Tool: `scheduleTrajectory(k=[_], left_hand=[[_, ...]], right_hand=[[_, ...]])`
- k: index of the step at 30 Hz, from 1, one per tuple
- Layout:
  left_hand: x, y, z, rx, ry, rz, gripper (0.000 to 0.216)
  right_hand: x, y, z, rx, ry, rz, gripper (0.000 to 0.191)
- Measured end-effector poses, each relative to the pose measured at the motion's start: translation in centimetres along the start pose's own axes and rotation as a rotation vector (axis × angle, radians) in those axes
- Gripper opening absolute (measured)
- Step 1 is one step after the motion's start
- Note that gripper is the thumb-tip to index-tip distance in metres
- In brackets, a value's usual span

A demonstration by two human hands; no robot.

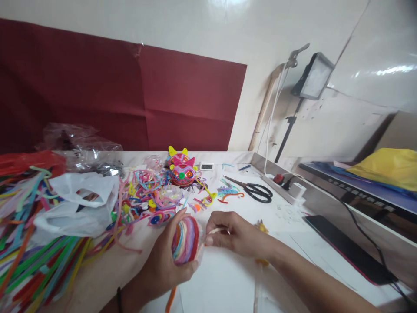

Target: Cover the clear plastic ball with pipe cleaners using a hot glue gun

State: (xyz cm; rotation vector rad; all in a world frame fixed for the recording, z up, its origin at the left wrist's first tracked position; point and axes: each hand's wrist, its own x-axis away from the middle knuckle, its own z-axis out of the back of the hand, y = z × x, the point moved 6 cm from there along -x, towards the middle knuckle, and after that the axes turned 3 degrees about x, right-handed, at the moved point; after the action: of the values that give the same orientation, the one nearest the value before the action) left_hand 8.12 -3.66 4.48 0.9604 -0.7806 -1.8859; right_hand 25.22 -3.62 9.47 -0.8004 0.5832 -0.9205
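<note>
My left hand [163, 261] is wrapped round a ball [187, 240] covered in curved bands of purple, red, cream, blue and orange fuzzy pipe cleaner. At the ball's right side, my right hand [228, 232] pinches a pale pipe cleaner [219, 231], its thumb and forefinger pressed together close to the surface. An orange pipe cleaner [171, 300] hangs below the left hand. Beyond the hands sit colourful animal-face figures [181, 169] with yellow and pink ears. Black-handled scissors [257, 191] lie on the table, blades pointing left.
Bundles of pipe cleaners [42, 269] and a white plastic bag [84, 208] fill the left. Tangled coloured pieces [143, 187] lie at the back, near a small digital display [206, 166]. To the right are a power strip [283, 189], a black flat slab [345, 248] and a lamp [314, 78].
</note>
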Motion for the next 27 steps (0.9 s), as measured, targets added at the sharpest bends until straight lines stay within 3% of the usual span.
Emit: scheduleTrajectory(k=[6, 12, 27], left_hand=[[0.1, 0.1, 0.1, -0.033, -0.003, -0.038, 0.085], [0.0, -0.1, -0.1, -0.047, 0.022, -0.082, 0.083], [0.3, -0.2, -0.4, -0.088, -0.023, -0.115, 0.088]], right_hand=[[-0.4, -1.0, 0.2, 0.036, 0.031, 0.098, 0.032], [-0.8, -0.8, 0.2, 0.001, 0.023, 0.072, 0.035], [-1.4, 0.3, 0.1, -0.018, 0.062, -0.008, 0.016]])
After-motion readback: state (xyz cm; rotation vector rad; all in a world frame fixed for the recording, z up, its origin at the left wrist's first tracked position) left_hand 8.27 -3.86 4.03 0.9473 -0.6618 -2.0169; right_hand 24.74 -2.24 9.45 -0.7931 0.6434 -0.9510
